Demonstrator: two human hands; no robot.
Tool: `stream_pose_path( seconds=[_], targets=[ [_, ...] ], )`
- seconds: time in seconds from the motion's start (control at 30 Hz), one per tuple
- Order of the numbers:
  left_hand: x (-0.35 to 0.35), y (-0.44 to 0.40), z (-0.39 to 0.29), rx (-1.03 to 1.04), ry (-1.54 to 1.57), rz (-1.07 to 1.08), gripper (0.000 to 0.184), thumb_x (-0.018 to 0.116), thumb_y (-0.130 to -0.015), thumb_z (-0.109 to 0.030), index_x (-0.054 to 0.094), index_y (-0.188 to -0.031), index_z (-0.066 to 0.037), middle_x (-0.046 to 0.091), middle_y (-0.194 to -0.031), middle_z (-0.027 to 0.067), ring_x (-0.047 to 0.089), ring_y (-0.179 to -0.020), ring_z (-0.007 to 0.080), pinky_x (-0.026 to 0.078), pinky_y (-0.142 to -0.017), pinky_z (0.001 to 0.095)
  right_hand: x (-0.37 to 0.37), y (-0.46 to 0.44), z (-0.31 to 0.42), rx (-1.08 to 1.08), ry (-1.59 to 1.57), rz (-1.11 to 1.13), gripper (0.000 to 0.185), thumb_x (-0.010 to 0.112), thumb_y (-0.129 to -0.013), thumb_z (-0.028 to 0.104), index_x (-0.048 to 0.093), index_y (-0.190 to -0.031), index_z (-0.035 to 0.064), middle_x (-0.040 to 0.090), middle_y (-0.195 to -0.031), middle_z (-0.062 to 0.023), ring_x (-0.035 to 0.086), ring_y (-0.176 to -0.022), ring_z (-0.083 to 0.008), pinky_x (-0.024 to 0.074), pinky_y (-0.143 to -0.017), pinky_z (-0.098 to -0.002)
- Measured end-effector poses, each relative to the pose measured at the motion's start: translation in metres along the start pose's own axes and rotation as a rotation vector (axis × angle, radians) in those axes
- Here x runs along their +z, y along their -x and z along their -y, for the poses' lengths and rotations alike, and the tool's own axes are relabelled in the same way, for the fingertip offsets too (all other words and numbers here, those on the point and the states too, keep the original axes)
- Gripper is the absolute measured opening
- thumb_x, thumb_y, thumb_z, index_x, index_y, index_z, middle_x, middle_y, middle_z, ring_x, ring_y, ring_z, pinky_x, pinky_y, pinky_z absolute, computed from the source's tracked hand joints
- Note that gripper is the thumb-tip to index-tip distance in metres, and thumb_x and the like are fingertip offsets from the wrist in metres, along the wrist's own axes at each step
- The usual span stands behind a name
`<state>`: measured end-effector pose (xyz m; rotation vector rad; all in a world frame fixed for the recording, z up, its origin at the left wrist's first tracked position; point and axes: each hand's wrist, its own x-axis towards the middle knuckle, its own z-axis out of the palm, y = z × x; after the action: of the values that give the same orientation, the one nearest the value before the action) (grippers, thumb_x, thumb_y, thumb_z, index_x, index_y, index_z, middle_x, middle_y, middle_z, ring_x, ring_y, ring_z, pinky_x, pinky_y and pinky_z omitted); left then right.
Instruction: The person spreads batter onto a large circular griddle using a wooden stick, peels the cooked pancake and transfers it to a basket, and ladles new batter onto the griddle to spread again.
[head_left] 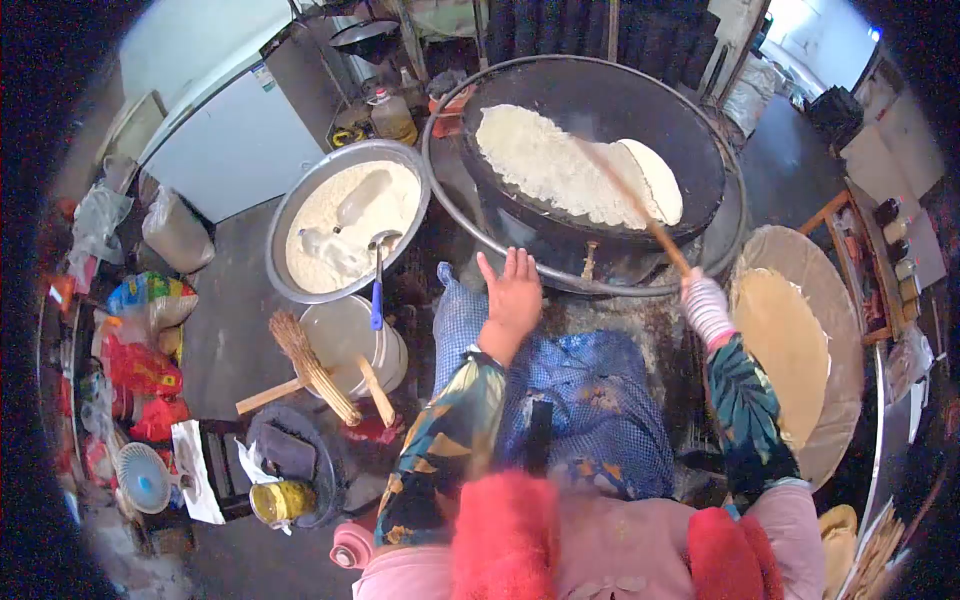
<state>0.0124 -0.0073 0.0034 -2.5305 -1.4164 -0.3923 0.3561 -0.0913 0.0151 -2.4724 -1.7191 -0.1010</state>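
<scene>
My right hand (706, 308), in a striped glove, is closed round the near end of a long wooden stick (662, 236). The stick reaches up over a large round dark griddle (610, 95). A wide pale flatbread (540, 165) lies on the griddle, with a smoother, whiter part (655, 180) at its right side under or beside the stick; whether the stick touches it I cannot tell. My left hand (513, 302) is bare and open near the griddle's metal ring (530, 268), with its fingers stretched out and nothing in it.
Left of the griddle stands a metal basin (285, 250) of batter with a blue-handled ladle (377, 290). Below it, a straw brush (310, 365) lies across a white bucket (395, 355). Finished flatbreads (785, 350) rest on a round mat (845, 400) at right.
</scene>
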Motion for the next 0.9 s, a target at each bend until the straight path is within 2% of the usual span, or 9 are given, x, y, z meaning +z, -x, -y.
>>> stream_pose_path(
  seconds=[0.17,0.3,0.37,0.5,0.57,0.67,0.77,0.83,0.9],
  targets=[
    [0.0,-0.008,0.02,0.009,-0.084,-0.011,0.043,0.046,-0.084,-0.02,0.052,-0.121,0.0,0.048,-0.13,0.012,0.038,-0.127,0.0269,0.006,-0.1,0.071,-0.002,-0.033,-0.01,-0.024,0.045,-0.193,0.021,0.047,-0.09,0.026,0.054,-0.086,0.0066,0.06,-0.065,-0.0197,0.06,-0.061,-0.0385,0.0471,-0.055,-0.0502],
    [0.006,-0.008,0.03,-0.081,0.002,0.017,0.043,0.047,-0.083,-0.02,0.052,-0.123,-0.002,0.047,-0.132,0.0103,0.038,-0.127,0.0268,0.006,-0.1,0.0704,-0.016,0.001,0.01,-0.186,0.114,-0.023,0.022,0.046,-0.09,0.027,0.054,-0.086,0.0063,0.062,-0.067,-0.0196,0.06,-0.061,-0.0387,0.0474,-0.054,-0.0498],
    [0.005,-0.018,0.038,-0.105,-0.018,0.02,0.043,0.048,-0.082,-0.02,0.053,-0.121,-0.002,0.047,-0.132,0.0101,0.038,-0.127,0.0273,0.006,-0.1,0.0705,-0.008,-0.021,-0.019,0.075,0.055,-0.112,0.022,0.046,-0.09,0.028,0.052,-0.086,0.0067,0.061,-0.068,-0.0206,0.06,-0.061,-0.0402,0.0471,-0.055,-0.0504],
    [-0.003,-0.026,0.048,-0.123,-0.087,0.089,0.041,0.046,-0.082,-0.015,0.052,-0.121,-0.005,0.047,-0.131,0.006,0.039,-0.124,0.0254,0.01,-0.097,0.0731,-0.023,-0.023,-0.007,-0.04,-0.007,-0.162,0.023,0.044,-0.09,0.028,0.053,-0.084,0.0075,0.061,-0.07,-0.0231,0.06,-0.065,-0.0401,0.0471,-0.057,-0.051],
    [0.004,-0.029,0.055,-0.128,-0.099,0.066,0.04,0.046,-0.082,-0.015,0.052,-0.121,-0.006,0.046,-0.132,0.006,0.039,-0.125,0.0261,0.011,-0.096,0.074,-0.003,-0.021,-0.013,0.053,0.1,0.014,0.026,0.043,-0.091,0.029,0.055,-0.087,0.0057,0.062,-0.075,-0.0239,0.061,-0.07,-0.0409,0.048,-0.062,-0.0515],
    [0.012,-0.03,0.069,-0.157,-0.119,0.004,0.044,0.054,-0.078,-0.022,0.053,-0.119,-0.006,0.048,-0.129,0.0074,0.04,-0.124,0.0275,0.013,-0.096,0.074,-0.007,-0.03,-0.024,0.143,0.047,-0.041,0.025,0.043,-0.091,0.027,0.055,-0.088,0.0048,0.062,-0.074,-0.0247,0.061,-0.072,-0.042,0.0477,-0.064,-0.0521],
    [-0.02,-0.027,0.057,-0.146,-0.136,0.08,0.041,0.045,-0.083,-0.018,0.054,-0.119,-0.002,0.045,-0.132,0.0122,0.037,-0.126,0.0309,0.008,-0.098,0.0725,-0.028,-0.018,0.004,0.059,-0.063,-0.092,0.025,0.044,-0.09,0.027,0.053,-0.085,0.0049,0.061,-0.072,-0.0242,0.059,-0.069,-0.0428,0.0463,-0.062,-0.053],
    [-0.013,-0.022,0.022,-0.021,-0.028,-0.135,0.04,0.045,-0.08,-0.018,0.055,-0.114,0.0,0.051,-0.122,0.0142,0.04,-0.123,0.0318,0.012,-0.097,0.0728,-0.04,0.007,0.02,-0.079,-0.05,-0.005,0.021,0.045,-0.09,0.026,0.049,-0.088,0.0049,0.059,-0.067,-0.0224,0.058,-0.066,-0.0423,0.0437,-0.059,-0.0541],
    [-0.017,-0.007,-0.028,0.121,0.153,-0.173,0.041,0.045,-0.079,-0.016,0.054,-0.115,0.003,0.052,-0.122,0.0162,0.043,-0.121,0.0325,0.013,-0.099,0.071,0.005,0.007,-0.003,-0.004,-0.018,0.037,0.022,0.044,-0.091,0.025,0.05,-0.089,0.0046,0.059,-0.067,-0.0221,0.059,-0.066,-0.0416,0.0452,-0.059,-0.0524]
  ],
)
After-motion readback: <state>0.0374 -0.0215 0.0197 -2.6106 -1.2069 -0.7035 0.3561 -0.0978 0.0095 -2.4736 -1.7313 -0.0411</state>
